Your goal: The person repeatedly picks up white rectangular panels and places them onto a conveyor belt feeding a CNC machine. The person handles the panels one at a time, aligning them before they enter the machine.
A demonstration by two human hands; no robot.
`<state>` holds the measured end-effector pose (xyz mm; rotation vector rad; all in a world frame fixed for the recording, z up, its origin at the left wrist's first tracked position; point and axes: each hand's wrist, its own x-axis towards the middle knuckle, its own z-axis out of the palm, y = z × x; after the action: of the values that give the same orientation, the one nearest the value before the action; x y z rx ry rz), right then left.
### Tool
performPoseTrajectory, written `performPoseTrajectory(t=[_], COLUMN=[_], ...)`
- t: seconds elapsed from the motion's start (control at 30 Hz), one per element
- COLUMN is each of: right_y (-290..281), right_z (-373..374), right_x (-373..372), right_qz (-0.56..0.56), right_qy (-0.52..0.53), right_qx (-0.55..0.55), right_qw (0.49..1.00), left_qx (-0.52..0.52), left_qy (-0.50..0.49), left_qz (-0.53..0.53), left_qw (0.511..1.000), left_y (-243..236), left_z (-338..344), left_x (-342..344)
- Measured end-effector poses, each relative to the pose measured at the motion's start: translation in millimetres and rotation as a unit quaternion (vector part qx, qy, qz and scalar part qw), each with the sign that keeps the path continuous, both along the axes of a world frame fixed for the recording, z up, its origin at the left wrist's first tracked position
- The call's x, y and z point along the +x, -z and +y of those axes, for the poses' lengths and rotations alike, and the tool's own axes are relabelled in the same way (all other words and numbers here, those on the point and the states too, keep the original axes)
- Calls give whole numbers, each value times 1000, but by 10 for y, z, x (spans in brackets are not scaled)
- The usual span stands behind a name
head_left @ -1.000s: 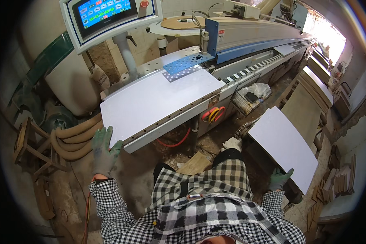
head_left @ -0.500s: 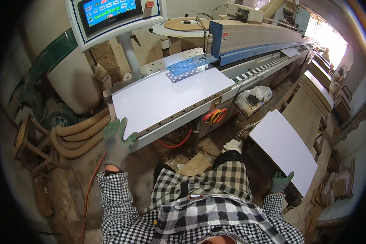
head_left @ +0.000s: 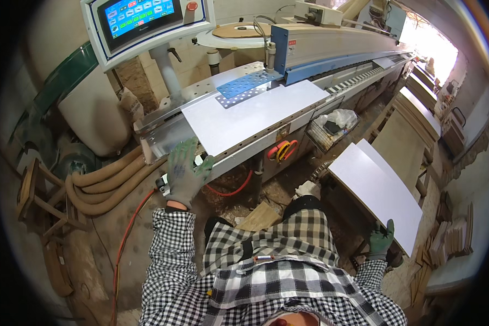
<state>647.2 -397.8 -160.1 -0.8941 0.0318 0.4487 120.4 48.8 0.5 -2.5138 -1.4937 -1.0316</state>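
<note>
My left hand (head_left: 188, 168) wears a grey-green glove and rests with fingers spread at the near-left end of a white panel (head_left: 255, 122). The panel lies on the bed of a long machine, its far part beside a blue perforated plate (head_left: 242, 82). My right hand (head_left: 381, 240), gloved alike, grips the near edge of a white board (head_left: 375, 195) at lower right. That board lies on other boards, and the fingers beneath it are partly hidden.
A touchscreen panel (head_left: 138, 19) stands upper left. Brown hoses (head_left: 92, 204), a red hose (head_left: 125, 233) and a wooden stool (head_left: 41, 204) lie at left. A wire basket (head_left: 331, 133) with plastic bags hangs on the machine. Board stacks (head_left: 415, 117) line the right.
The white panel has slid right and away along the bed, baring metal at its left end. My left hand has moved right and forward with it. My right hand stays at the board edge.
</note>
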Motion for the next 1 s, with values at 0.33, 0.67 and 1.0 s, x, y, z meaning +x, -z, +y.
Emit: performPoseTrajectory(t=[0.33, 0.67, 1.0], right_y=[-500, -1081, -1054], right_z=[549, 2445, 3652], right_x=[-586, -1872, -2541], right_qz=[-259, -499, -143], right_qy=[-179, -403, -646], right_qx=[-16, 0, 185], right_qw=[949, 767, 727], left_qx=[-16, -34, 24], left_qy=[145, 50, -106], left_qz=[-17, 121, 94], left_qw=[989, 991, 990], left_y=[-48, -208, -133], left_z=[-777, -1393, -1194], left_x=[39, -275, -887])
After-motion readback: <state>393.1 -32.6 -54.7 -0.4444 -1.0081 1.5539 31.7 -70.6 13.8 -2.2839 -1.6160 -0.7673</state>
